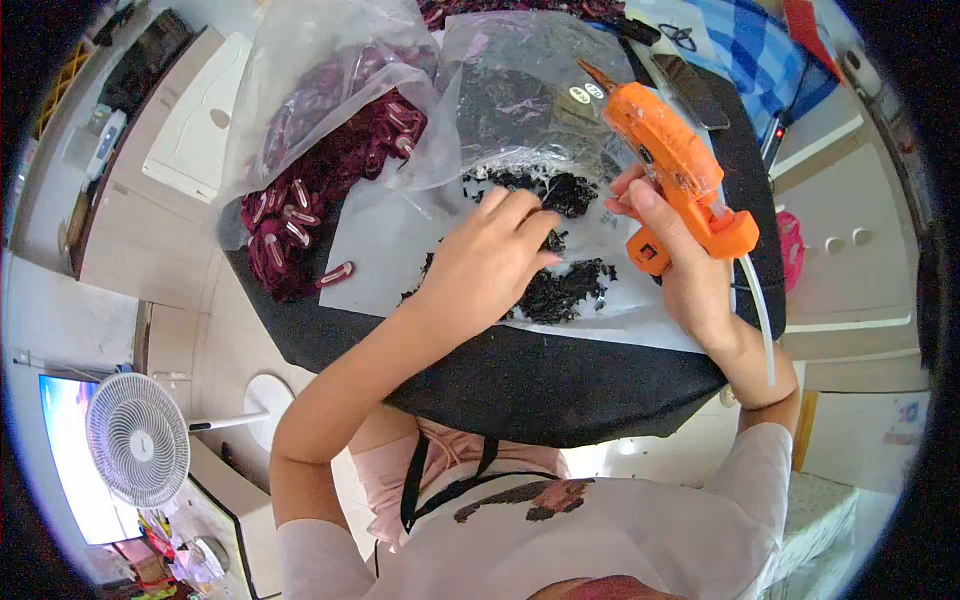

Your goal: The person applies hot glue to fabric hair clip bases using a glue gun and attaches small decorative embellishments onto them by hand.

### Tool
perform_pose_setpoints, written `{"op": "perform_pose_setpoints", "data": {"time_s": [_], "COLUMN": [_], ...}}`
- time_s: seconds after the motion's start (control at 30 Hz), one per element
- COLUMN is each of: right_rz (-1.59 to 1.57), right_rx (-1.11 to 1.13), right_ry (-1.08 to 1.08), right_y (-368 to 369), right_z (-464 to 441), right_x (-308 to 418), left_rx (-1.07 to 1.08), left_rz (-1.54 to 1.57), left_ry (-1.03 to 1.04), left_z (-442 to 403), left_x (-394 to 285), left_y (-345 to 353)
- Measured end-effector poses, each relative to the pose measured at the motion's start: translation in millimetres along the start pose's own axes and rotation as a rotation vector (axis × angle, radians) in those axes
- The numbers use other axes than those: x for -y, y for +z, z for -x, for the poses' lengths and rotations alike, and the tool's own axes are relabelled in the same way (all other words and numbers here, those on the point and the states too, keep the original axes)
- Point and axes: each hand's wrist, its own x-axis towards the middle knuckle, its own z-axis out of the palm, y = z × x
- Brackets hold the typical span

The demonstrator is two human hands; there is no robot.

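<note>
My right hand (690,255) is wrapped round the handle of an orange hot glue gun (672,140). Its nozzle points up and to the left, and a white glue stick (758,310) trails from the back. My left hand (485,255) reaches over small black pieces (565,290) heaped on a white sheet (370,240). Its fingers are bent and drawn together; whatever lies between them is hidden. More black pieces spill from the mouth of a clear plastic bag (530,100) just beyond that hand.
At the left, dark red fabric hair clips (290,225) lie by another clear bag (325,60); one loose clip (337,274) rests apart. A phone (690,90) lies behind the glue gun. The black-covered table (500,385) ends before my lap. A fan (138,440) stands at left.
</note>
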Motion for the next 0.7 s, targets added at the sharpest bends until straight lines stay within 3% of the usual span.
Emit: {"op": "perform_pose_setpoints", "data": {"time_s": [0.13, 0.23, 0.33, 0.43, 0.47, 0.63, 0.7], "right_rz": [0.012, -0.013, 0.06, 0.148, 0.17, 0.323, 0.33], "right_rx": [0.006, 0.014, 0.018, 0.07, 0.089, 0.207, 0.199], "right_ry": [-0.002, -0.015, 0.099, 0.121, 0.13, 0.112, -0.018], "right_y": [0, 0, -2, -3, -2, 2, 4], "right_z": [0, 0, 3, 4, 5, 6, 6], "right_x": [2, 2, 5, 5, 6, 14, 3], "left_rx": [0.077, -0.059, -0.153, -0.218, -0.192, -0.316, -0.373], "left_rz": [-0.02, 0.026, 0.308, 0.829, 0.849, 0.662, 0.656], "left_ry": [0.009, 0.036, -0.211, -0.559, -0.584, -0.403, -0.359], "left_z": [-4, -1, 8, 22, 26, 34, 36], "left_x": [10, 6, 0, -5, -4, -9, -14], "left_y": [7, -1, -12, -12, -12, -7, -7]}}
